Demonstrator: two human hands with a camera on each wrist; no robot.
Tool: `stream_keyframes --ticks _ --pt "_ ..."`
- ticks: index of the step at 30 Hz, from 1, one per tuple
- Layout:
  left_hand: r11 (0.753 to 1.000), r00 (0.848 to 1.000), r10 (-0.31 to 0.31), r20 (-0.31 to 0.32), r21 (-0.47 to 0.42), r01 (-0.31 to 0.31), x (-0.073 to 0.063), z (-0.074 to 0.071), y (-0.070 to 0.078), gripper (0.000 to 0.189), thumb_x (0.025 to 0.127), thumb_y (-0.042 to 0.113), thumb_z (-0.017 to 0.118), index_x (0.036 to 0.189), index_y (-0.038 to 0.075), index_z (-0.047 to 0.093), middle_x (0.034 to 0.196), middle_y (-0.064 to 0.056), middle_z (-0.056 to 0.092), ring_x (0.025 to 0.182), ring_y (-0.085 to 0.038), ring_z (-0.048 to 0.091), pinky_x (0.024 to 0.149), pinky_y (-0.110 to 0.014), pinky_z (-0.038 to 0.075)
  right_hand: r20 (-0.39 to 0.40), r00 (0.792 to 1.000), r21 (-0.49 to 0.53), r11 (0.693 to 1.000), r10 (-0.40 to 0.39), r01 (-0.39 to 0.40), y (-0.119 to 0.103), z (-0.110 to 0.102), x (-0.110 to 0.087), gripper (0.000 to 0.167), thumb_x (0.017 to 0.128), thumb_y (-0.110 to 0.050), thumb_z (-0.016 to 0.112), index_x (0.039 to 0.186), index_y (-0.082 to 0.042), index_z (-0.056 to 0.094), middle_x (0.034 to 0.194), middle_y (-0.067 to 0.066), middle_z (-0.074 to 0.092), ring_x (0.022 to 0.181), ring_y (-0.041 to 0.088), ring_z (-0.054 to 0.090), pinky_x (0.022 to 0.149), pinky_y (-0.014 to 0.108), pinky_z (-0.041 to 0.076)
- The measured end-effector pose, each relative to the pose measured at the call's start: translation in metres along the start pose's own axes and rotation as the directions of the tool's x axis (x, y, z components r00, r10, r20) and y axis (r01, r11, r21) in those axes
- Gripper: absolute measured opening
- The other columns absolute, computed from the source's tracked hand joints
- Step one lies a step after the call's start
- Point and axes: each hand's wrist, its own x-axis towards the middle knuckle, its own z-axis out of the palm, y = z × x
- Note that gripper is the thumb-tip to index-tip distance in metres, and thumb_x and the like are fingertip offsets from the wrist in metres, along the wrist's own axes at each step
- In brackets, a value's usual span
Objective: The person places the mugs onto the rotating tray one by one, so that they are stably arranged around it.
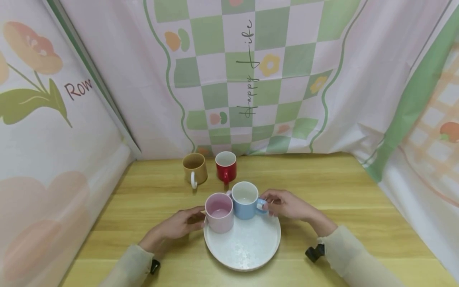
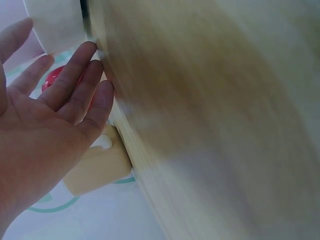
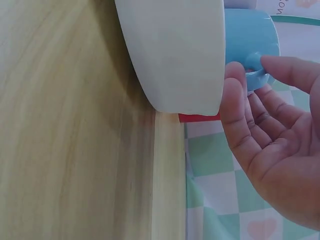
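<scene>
A pink mug (image 1: 219, 215) and a light blue mug (image 1: 245, 203) stand side by side on the back part of a round white plate (image 1: 247, 251). My right hand (image 1: 285, 205) holds the blue mug's handle (image 3: 256, 75) between thumb and fingers. At the pink mug's left side is my left hand (image 1: 179, 224), its fingers loosely extended and holding nothing. In the left wrist view the palm and fingers (image 2: 75, 90) show apart from the mugs. Whether a fingertip touches the pink mug, I cannot tell.
Behind the plate stand a mustard-yellow mug (image 1: 195, 169) with a white handle and a red mug (image 1: 226, 167). All rests on a wooden table (image 1: 150, 199). Patterned cloths (image 1: 272, 91) hang along the back and both sides.
</scene>
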Motion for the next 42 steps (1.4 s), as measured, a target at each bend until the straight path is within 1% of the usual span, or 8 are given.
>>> stream_keyframes --ticks 4,9,14,18,26,29,36,42 --pt "1.000 1.000 -0.003 0.000 0.009 0.003 0.000 0.000 -0.001 0.057 0.102 0.033 0.057 0.152 0.012 0.041 0.133 -0.013 0.066 0.122 -0.030 0.064 0.108 -0.050 0.049 0.004 1.000 0.010 1.000 0.001 -0.001 0.000 -0.001 0.001 0.026 0.099 -0.018 0.063 0.121 -0.007 0.061 0.100 0.014 0.067 0.079 0.023 0.067 0.063 0.032 0.060" --pt "1.000 1.000 -0.002 0.002 0.012 0.002 0.001 0.000 -0.001 0.057 0.102 0.033 0.057 0.152 0.012 0.040 0.133 -0.013 0.065 0.122 -0.030 0.063 0.108 -0.050 0.049 0.018 1.000 0.008 1.000 -0.011 0.011 -0.001 -0.003 0.002 0.023 0.099 -0.017 0.062 0.120 -0.007 0.061 0.101 0.016 0.067 0.080 0.025 0.066 0.062 0.033 0.059" --pt "1.000 1.000 -0.001 0.005 0.012 0.001 0.001 0.001 -0.001 0.057 0.102 0.034 0.057 0.152 0.012 0.041 0.132 -0.013 0.066 0.121 -0.029 0.064 0.108 -0.050 0.050 0.015 1.000 0.000 1.000 0.007 -0.007 -0.001 -0.004 0.002 0.023 0.100 -0.018 0.060 0.121 -0.007 0.062 0.103 0.017 0.066 0.082 0.023 0.064 0.063 0.036 0.060" --pt "1.000 1.000 -0.001 0.005 0.009 0.001 0.001 0.001 -0.002 0.058 0.102 0.035 0.057 0.152 0.012 0.041 0.132 -0.013 0.066 0.120 -0.030 0.064 0.107 -0.049 0.050 0.017 1.000 0.002 1.000 0.011 -0.011 0.002 -0.005 0.003 0.023 0.101 -0.018 0.059 0.122 -0.008 0.062 0.105 0.017 0.066 0.083 0.024 0.063 0.065 0.035 0.059" --pt "1.000 1.000 0.004 0.005 0.002 -0.004 0.001 0.001 -0.002 0.057 0.102 0.034 0.057 0.152 0.011 0.040 0.131 -0.014 0.066 0.120 -0.030 0.064 0.107 -0.049 0.051 0.021 1.000 0.010 1.000 0.021 -0.021 0.004 -0.007 0.005 0.021 0.102 -0.021 0.058 0.121 -0.013 0.063 0.108 0.014 0.066 0.086 0.023 0.064 0.068 0.037 0.060" --pt "1.000 1.000 0.003 0.005 0.003 -0.003 0.002 0.001 -0.002 0.057 0.102 0.033 0.057 0.152 0.011 0.040 0.131 -0.014 0.066 0.120 -0.030 0.065 0.106 -0.049 0.051 0.023 1.000 0.023 1.000 0.017 -0.018 0.006 -0.007 0.005 0.023 0.101 -0.021 0.058 0.122 -0.011 0.062 0.108 0.015 0.066 0.086 0.023 0.064 0.068 0.038 0.060" --pt "1.000 1.000 0.000 0.004 -0.003 0.000 0.002 0.001 -0.001 0.057 0.102 0.033 0.057 0.152 0.011 0.040 0.131 -0.014 0.066 0.119 -0.030 0.065 0.106 -0.048 0.052 0.005 0.999 0.072 0.996 0.054 -0.055 0.014 -0.009 0.005 0.026 0.100 -0.021 0.061 0.123 -0.011 0.062 0.113 0.017 0.064 0.089 0.025 0.065 0.072 0.035 0.061" --pt "1.000 1.000 0.012 0.003 0.001 -0.012 0.002 -0.001 -0.001 0.058 0.101 0.033 0.058 0.152 0.012 0.041 0.133 -0.014 0.065 0.120 -0.030 0.065 0.105 -0.047 0.053 -0.004 0.999 0.100 0.994 0.047 -0.046 0.015 -0.013 0.002 0.028 0.100 -0.018 0.059 0.125 -0.006 0.060 0.115 0.020 0.063 0.086 0.024 0.065 0.073 0.038 0.061"
